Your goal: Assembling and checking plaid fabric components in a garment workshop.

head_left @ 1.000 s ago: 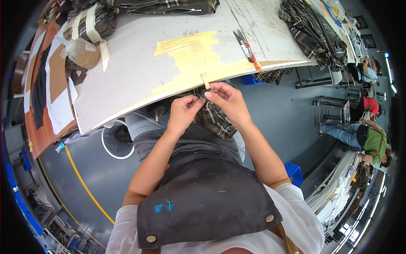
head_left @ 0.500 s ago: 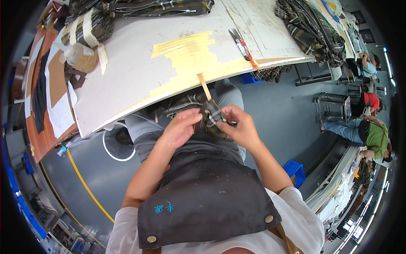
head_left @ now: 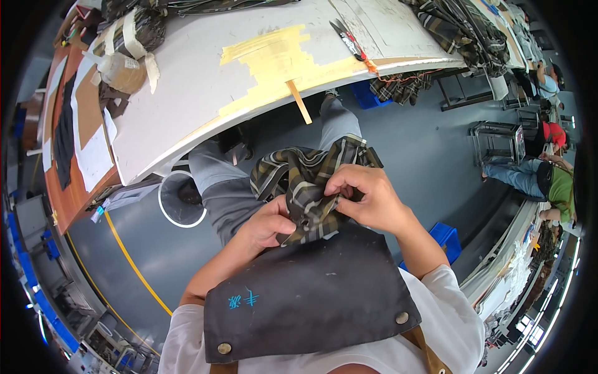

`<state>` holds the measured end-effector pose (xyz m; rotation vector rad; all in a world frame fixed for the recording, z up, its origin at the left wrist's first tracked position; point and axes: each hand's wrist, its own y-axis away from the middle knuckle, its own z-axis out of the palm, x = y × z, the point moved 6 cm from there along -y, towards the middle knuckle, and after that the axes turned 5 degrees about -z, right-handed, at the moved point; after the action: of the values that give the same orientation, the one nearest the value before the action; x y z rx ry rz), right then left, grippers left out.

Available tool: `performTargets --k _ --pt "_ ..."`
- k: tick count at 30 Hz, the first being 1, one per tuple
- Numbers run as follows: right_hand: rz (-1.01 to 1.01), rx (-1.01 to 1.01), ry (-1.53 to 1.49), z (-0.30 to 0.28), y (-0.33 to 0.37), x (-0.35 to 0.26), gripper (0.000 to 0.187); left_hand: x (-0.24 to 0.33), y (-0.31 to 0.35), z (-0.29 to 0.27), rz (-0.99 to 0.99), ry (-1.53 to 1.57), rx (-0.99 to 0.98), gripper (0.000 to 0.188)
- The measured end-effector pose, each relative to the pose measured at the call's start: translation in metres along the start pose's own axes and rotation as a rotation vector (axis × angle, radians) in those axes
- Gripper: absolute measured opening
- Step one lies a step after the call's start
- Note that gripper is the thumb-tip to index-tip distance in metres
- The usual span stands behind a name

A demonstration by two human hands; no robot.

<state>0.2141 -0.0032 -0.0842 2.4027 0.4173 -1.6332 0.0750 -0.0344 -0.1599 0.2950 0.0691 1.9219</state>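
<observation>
A dark plaid cloth piece lies bunched over my lap and is gathered between both hands. My left hand pinches its lower left part, thumb on top. With fingers curled, my right hand grips a fold a little higher and to the right. Beyond the cloth, a narrow wooden strip juts out over the table edge from a patch of yellow tape; neither hand touches it.
On the table lie red-and-black scissors with an orange cord, a glue bottle and plaid garments. Below stand a white-rimmed bin and a blue crate. People are at the far right.
Both hands have drawn the cloth off the wooden strip and back toward my body. More of the plaid fabric now shows, spread across my lap.
</observation>
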Motion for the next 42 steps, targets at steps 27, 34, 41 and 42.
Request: performTargets --k 27,34,41,42 --pt "-0.042 -0.11 -0.778 0.025 -0.024 -0.027 0.028 0.011 -0.012 0.032 0.228 0.269 -0.095 0.04" --pt "-0.066 0.254 -0.507 -0.051 0.025 -0.028 0.023 0.03 -0.014 0.035 0.154 -0.903 0.143 0.029" --pt "-0.005 0.625 -0.507 -0.152 0.042 -0.003 0.024 -0.004 -0.066 0.044 0.163 -2.188 -0.23 0.01" --pt "-0.003 0.637 -0.497 -0.158 0.04 0.004 0.024 -0.013 -0.074 0.044 0.115 -1.95 -0.336 0.012"
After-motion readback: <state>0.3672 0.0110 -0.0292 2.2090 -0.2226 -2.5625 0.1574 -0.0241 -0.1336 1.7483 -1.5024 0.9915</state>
